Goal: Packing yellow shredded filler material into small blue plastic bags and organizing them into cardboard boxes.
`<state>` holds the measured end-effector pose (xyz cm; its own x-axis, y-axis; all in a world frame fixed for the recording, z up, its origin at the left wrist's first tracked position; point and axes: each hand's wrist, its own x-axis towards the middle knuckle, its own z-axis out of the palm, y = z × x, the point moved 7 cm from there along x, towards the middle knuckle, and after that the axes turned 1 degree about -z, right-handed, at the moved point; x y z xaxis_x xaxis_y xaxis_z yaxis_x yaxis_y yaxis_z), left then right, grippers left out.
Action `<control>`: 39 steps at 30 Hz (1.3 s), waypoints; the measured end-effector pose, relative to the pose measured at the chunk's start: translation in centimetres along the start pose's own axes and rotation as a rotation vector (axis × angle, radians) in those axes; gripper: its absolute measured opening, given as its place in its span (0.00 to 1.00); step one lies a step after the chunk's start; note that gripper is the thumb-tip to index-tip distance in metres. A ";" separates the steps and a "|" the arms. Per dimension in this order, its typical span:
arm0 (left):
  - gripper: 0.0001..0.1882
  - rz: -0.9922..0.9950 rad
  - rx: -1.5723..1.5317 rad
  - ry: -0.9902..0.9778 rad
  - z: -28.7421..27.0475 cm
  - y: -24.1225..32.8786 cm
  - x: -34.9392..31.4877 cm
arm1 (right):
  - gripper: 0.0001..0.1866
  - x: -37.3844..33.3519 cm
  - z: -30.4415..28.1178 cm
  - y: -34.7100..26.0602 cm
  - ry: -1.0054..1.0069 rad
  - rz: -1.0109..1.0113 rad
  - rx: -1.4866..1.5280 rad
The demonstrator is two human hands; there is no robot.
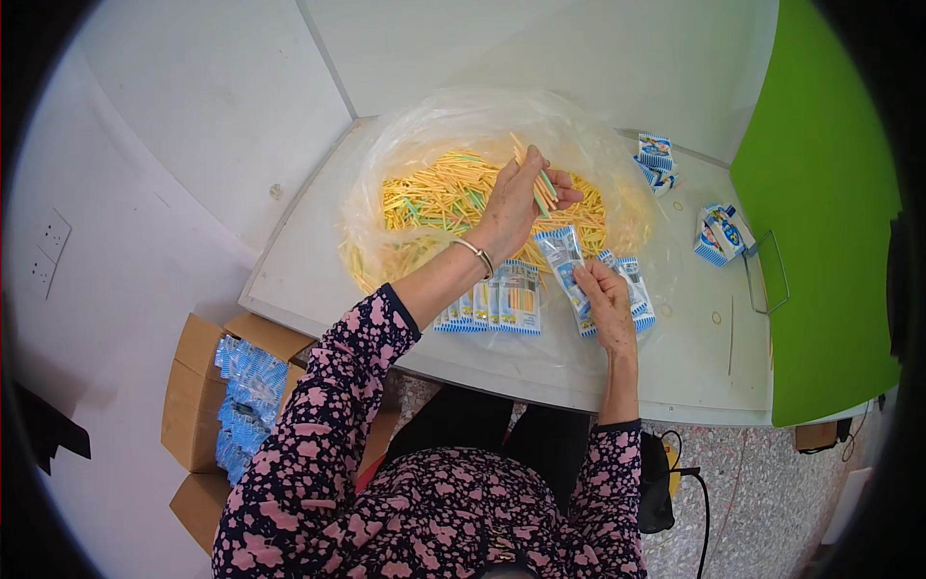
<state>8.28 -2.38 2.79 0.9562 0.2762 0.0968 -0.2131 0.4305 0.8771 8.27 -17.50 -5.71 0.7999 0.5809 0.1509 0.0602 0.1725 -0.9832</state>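
My left hand point(516, 201), with a bracelet at its wrist, is closed around a small bunch of thin coloured sticks point(546, 193), yellow, orange and green. It hovers over a large clear plastic bag point(386, 145) spread open on the table. Inside the bag lies a heap of similar sticks point(434, 188), mostly yellow. Lower right of it, my right hand point(608, 297) pinches a blue-and-white packet point(561, 253), its upper end near the left fingers. Beneath that hand more packets point(634, 285) lie together. Overlapping packets filled with sticks point(521, 299) form a row at the bag's near edge.
An open cardboard box point(190, 405) full of blue packets point(246, 396) stands on the left, below the table. At the back right lie packets point(656, 154) and a small carton point(723, 234) beside a wire stand point(772, 275). A green panel point(820, 193) bounds the table's right side.
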 end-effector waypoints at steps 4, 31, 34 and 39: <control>0.16 0.012 0.026 -0.016 0.1 -0.2 -0.5 | 0.10 -0.3 0.2 -0.6 -0.020 -0.023 -0.052; 0.18 -0.008 0.583 -0.241 0.6 -1.5 -4.6 | 0.10 -0.7 0.0 -0.7 0.040 -0.018 0.020; 0.17 0.069 0.653 -0.259 0.5 -0.6 -4.2 | 0.11 -0.5 -0.3 -0.7 0.068 -0.031 0.004; 0.16 0.071 1.069 -0.398 1.0 -1.2 -3.8 | 0.12 -0.2 -0.3 -0.7 0.093 -0.040 0.071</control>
<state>5.15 -4.83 1.86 0.9852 -0.1030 0.1368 -0.1712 -0.5795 0.7968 8.19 -17.96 -5.10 0.8500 0.4965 0.1761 0.0533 0.2515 -0.9664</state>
